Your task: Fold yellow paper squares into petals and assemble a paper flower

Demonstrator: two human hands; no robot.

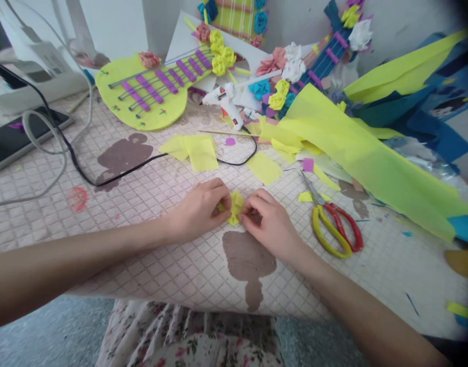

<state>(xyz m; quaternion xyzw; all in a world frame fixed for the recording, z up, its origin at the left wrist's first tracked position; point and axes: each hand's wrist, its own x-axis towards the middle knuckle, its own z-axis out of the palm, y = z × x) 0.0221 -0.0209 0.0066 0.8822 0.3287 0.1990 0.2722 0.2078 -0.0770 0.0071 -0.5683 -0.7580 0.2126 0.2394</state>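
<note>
— Any words or numbers you can make out?

— None that can be read. Far beyond the grip on the folded yellow paper (236,206), the glue gun (228,102) shows only a plain white body at this size.

— And the blue printed sheet (449,104), far right of the grip and beyond it?

— It has a small cartoon figure on it. Any lettering beside it is too blurred to tell.

— The tablet (12,140), far left of the grip?

— Its screen is dark. The scissors (336,227), just right of the grip, show bare red and yellow handles.
</note>
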